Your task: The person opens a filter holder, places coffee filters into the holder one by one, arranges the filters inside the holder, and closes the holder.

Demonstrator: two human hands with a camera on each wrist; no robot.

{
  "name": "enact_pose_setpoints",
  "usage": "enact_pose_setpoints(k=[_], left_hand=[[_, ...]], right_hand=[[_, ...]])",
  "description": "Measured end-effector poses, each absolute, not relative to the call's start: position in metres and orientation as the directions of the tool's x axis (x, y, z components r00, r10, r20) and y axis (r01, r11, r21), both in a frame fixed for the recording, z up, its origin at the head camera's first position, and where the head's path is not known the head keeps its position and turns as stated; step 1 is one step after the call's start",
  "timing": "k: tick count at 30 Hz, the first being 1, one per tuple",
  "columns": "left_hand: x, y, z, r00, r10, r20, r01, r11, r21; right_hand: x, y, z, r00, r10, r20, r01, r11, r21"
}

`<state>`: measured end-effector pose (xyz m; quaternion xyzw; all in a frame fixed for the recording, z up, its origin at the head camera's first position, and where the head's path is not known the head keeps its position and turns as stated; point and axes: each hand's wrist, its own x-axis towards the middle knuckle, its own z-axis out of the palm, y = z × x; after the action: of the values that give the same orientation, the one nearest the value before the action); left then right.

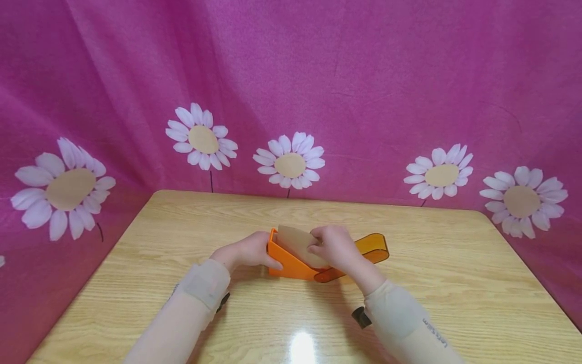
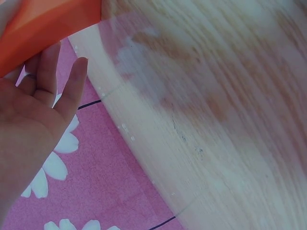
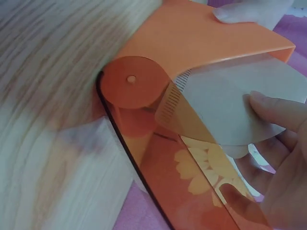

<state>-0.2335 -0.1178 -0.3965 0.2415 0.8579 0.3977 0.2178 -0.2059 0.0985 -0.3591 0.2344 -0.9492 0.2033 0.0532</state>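
Near the middle of the table is an orange plastic box (image 1: 291,265) with a slanted open top. Its see-through amber lid (image 1: 375,246) is swung back to the right on a round hinge, plain in the right wrist view. My left hand (image 1: 249,248) holds the box's left end, thumb on the near side and fingers behind. Fan-shaped paper coffee filters (image 3: 230,98), with a crimped, striped seam along one edge, stick up from the box. My right hand (image 1: 337,246) pinches them between thumb and fingers above the opening, close to the lid.
The light wooden table (image 1: 218,207) has rounded far corners. Behind it and at both sides hangs a magenta cloth (image 1: 345,91) printed with white daisies. Each forearm wears a pale band (image 1: 400,308) with a small black piece at its inner side.
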Motion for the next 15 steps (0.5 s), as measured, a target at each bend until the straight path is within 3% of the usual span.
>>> enact_pose_setpoints(k=[15], left_hand=[[-0.233,-0.1175,-0.397,-0.783,0.598,-0.17,0.243,0.546,0.802]], right_hand=[[-0.2061,0.0952,-0.3688,-0.892,-0.427,0.149,-0.452,0.825,-0.34]])
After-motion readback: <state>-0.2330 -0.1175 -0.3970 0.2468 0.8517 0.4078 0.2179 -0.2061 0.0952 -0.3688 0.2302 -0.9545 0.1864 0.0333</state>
